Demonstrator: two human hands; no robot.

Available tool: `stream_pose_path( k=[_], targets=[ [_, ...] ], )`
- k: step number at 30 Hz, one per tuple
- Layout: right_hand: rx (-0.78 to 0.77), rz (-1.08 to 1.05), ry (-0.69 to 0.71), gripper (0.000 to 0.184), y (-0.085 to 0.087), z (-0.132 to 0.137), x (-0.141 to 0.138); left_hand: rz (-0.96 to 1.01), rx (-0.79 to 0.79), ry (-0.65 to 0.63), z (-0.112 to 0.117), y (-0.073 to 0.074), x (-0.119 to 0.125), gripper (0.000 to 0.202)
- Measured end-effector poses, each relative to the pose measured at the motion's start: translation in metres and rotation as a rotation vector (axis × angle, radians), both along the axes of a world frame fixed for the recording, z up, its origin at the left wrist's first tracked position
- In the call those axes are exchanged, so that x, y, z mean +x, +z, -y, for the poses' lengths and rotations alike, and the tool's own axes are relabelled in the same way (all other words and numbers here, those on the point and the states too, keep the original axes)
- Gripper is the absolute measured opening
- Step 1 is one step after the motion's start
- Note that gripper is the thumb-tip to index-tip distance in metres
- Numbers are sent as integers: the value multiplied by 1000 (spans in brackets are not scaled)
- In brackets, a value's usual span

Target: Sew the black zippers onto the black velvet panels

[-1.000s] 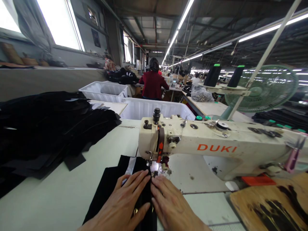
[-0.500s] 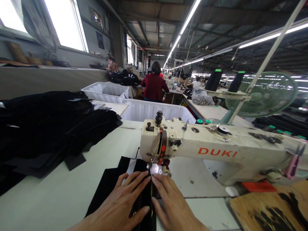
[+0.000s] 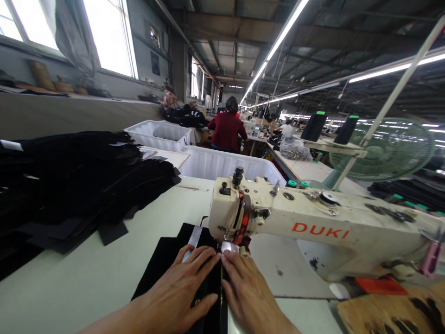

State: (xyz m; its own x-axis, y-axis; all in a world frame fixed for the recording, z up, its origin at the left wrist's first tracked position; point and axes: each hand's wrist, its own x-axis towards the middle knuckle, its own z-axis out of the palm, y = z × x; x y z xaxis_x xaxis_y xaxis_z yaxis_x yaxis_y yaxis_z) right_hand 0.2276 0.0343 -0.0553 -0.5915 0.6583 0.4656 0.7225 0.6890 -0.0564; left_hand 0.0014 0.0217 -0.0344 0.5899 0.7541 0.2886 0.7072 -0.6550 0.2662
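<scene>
Black cloth (image 3: 153, 269) is laid flat on the table (image 3: 76, 292), its far right part brought up to the head of the sewing machine (image 3: 278, 222). It is pressed from above by the left hand (image 3: 182, 285), whose fingers are extended and slightly bent, nothing being clenched; by this spread, the cloth is presumably prevented from slewing. A shiny strip (image 3: 195, 235) is partly covered by the same fingers. The right hand (image 3: 248, 287) is laid along the cloth's right side, its fingers likewise straight and ungripped. Between the hands a gold line (image 3: 221, 283) is left exposed, probably so that it can be watched and guided straight. Both sets of fingertips are brought close together just before the lit needle area, where control is likely finest; the needle itself cannot be made out. The dark pile (image 3: 86, 185) is set at the left, apparently within easy reach. Spools (image 3: 313, 127) are mounted above the machine, presumably so that thread may be drawn off freely. Pink snips (image 3: 432, 260) are placed at its right end, seemingly for ready use.
</scene>
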Motion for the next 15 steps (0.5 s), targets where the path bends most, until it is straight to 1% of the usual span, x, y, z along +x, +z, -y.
stream_pose_path(
  k=[4,9,15],
  targets=[
    [-22,13,9,42,-3,-1,1,1,8,-2,2,-3,-1,65],
    [-48,15,-6,44,-6,-4,1,-30,-16,-4,1,-2,-2,66],
    [-101,43,-14,45,-9,-5,1,-54,15,-31,-2,-8,-3,66]
  ],
)
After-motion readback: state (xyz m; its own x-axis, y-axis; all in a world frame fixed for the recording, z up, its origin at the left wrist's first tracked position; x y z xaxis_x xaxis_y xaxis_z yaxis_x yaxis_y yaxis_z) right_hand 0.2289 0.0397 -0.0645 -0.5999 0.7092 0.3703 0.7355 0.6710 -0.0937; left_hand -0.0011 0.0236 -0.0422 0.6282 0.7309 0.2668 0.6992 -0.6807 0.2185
